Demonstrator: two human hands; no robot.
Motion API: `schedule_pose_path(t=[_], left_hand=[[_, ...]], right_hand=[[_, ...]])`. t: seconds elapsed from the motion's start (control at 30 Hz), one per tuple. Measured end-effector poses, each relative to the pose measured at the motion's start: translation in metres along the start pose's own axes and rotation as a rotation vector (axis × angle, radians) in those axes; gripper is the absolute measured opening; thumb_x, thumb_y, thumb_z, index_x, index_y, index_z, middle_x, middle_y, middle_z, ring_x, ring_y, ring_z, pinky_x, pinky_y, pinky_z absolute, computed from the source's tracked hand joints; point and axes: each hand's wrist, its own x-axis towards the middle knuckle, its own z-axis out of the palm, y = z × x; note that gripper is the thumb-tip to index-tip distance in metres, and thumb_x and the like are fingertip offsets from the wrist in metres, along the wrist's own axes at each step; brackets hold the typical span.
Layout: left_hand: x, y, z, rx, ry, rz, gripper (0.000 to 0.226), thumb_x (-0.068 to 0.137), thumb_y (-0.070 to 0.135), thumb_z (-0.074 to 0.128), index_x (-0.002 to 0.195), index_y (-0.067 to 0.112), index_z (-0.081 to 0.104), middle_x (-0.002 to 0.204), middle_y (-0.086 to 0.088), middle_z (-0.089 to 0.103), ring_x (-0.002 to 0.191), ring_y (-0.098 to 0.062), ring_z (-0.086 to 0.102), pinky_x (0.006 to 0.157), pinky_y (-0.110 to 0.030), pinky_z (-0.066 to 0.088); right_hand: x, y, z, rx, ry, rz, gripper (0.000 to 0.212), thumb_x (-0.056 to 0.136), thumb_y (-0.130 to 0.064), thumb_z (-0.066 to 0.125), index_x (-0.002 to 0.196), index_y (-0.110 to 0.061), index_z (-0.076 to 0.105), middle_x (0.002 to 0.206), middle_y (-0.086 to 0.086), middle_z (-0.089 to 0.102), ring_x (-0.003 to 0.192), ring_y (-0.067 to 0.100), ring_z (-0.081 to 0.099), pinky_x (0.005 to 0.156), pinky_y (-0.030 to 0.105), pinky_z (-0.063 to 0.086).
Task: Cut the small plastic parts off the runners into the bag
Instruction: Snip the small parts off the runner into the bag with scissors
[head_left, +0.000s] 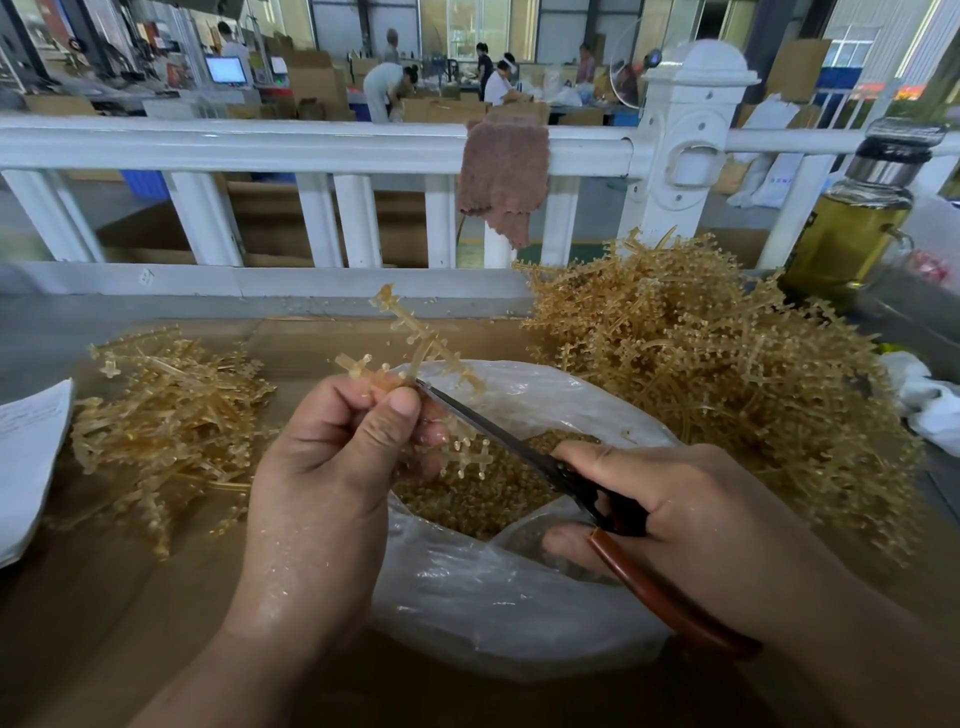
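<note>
My left hand (332, 462) pinches an amber plastic runner (415, 338) with small parts on its branches, held over the open clear plastic bag (467, 597). My right hand (675, 509) grips scissors (519, 441) with brown handles. The blades point up-left, and their tip touches the runner at my left fingertips. Loose cut amber parts (483, 493) fill the bottom of the bag.
A big heap of uncut runners (701, 364) lies at the right, a smaller pile of runners (166, 415) at the left. White paper (26, 457) sits at the far left, a bottle of yellow liquid (852, 218) at the back right. A white railing (311, 150) with a brown cloth (504, 176) runs behind.
</note>
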Motion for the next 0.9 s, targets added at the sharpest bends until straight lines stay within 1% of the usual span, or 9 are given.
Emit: schedule_pose_path(t=[0.1, 0.23, 0.33, 0.47, 0.57, 0.67, 0.73, 0.83, 0.9], left_hand=[[0.0, 0.002, 0.001, -0.034, -0.004, -0.029, 0.015, 0.088, 0.026, 0.066, 0.075, 0.03, 0.068, 0.079, -0.003, 0.072, 0.075, -0.016, 0.069, 0.064, -0.026, 0.057], [0.0, 0.002, 0.001, -0.058, 0.004, -0.049, 0.015, 0.087, 0.026, 0.066, 0.073, 0.03, 0.067, 0.079, -0.005, 0.072, 0.074, -0.016, 0.069, 0.063, -0.025, 0.056], [0.001, 0.002, -0.001, -0.067, -0.002, -0.068, 0.014, 0.087, 0.027, 0.067, 0.073, 0.03, 0.067, 0.08, -0.004, 0.072, 0.074, -0.015, 0.069, 0.062, -0.024, 0.056], [0.001, 0.002, -0.003, -0.056, -0.012, -0.089, 0.013, 0.087, 0.03, 0.067, 0.074, 0.029, 0.067, 0.081, -0.004, 0.072, 0.075, -0.015, 0.069, 0.062, -0.024, 0.056], [0.002, 0.002, -0.004, -0.06, -0.029, -0.102, 0.012, 0.086, 0.03, 0.067, 0.074, 0.029, 0.067, 0.082, -0.004, 0.073, 0.076, -0.015, 0.069, 0.064, -0.025, 0.056], [0.002, 0.003, -0.005, -0.074, -0.034, -0.122, 0.012, 0.086, 0.03, 0.067, 0.074, 0.029, 0.07, 0.081, -0.003, 0.072, 0.075, -0.014, 0.068, 0.064, -0.026, 0.056], [0.003, 0.003, -0.006, -0.09, -0.037, -0.134, 0.012, 0.087, 0.03, 0.066, 0.075, 0.031, 0.071, 0.082, -0.002, 0.072, 0.076, -0.014, 0.068, 0.065, -0.026, 0.056], [0.005, 0.004, -0.007, -0.141, -0.066, -0.154, 0.016, 0.09, 0.03, 0.062, 0.076, 0.031, 0.071, 0.086, -0.005, 0.072, 0.08, -0.017, 0.068, 0.069, -0.028, 0.056], [0.006, 0.004, -0.006, -0.197, -0.111, -0.173, 0.018, 0.091, 0.027, 0.061, 0.076, 0.029, 0.07, 0.088, -0.008, 0.072, 0.081, -0.017, 0.069, 0.068, -0.028, 0.057]], right_hand=[[0.0, -0.001, 0.0, -0.028, -0.01, 0.009, 0.057, 0.077, -0.077, 0.05, 0.115, -0.035, 0.055, 0.074, -0.011, 0.06, 0.065, 0.006, 0.06, 0.053, 0.023, 0.044], [0.0, -0.002, 0.0, -0.038, 0.007, -0.002, 0.065, 0.077, -0.077, 0.047, 0.125, -0.034, 0.041, 0.076, -0.01, 0.064, 0.068, 0.006, 0.063, 0.057, 0.031, 0.051], [0.0, -0.003, 0.001, -0.025, 0.007, 0.011, 0.064, 0.074, -0.08, 0.046, 0.126, -0.043, 0.035, 0.081, -0.013, 0.065, 0.071, 0.003, 0.064, 0.058, 0.028, 0.052], [0.0, -0.003, 0.0, -0.05, -0.019, 0.014, 0.068, 0.077, -0.078, 0.046, 0.122, -0.028, 0.047, 0.081, -0.013, 0.062, 0.069, 0.004, 0.062, 0.056, 0.025, 0.048], [0.0, -0.002, 0.002, -0.032, -0.007, 0.012, 0.066, 0.077, -0.078, 0.047, 0.118, -0.027, 0.051, 0.082, -0.014, 0.062, 0.069, 0.002, 0.062, 0.057, 0.027, 0.048], [0.0, 0.001, 0.003, -0.027, 0.002, 0.028, 0.072, 0.073, -0.08, 0.048, 0.125, -0.03, 0.04, 0.089, -0.011, 0.067, 0.077, 0.003, 0.065, 0.062, 0.028, 0.052], [0.0, 0.005, 0.001, 0.016, -0.026, 0.047, 0.069, 0.072, -0.08, 0.051, 0.124, -0.035, 0.043, 0.09, -0.011, 0.068, 0.076, 0.003, 0.065, 0.063, 0.029, 0.051], [-0.001, 0.007, -0.006, 0.124, -0.043, 0.043, 0.05, 0.076, -0.076, 0.057, 0.119, -0.051, 0.056, 0.081, -0.016, 0.068, 0.064, -0.001, 0.063, 0.051, 0.016, 0.046], [-0.002, 0.001, -0.009, 0.193, -0.016, 0.027, 0.042, 0.077, -0.076, 0.058, 0.116, -0.062, 0.055, 0.078, -0.022, 0.067, 0.062, -0.005, 0.063, 0.05, 0.009, 0.042]])
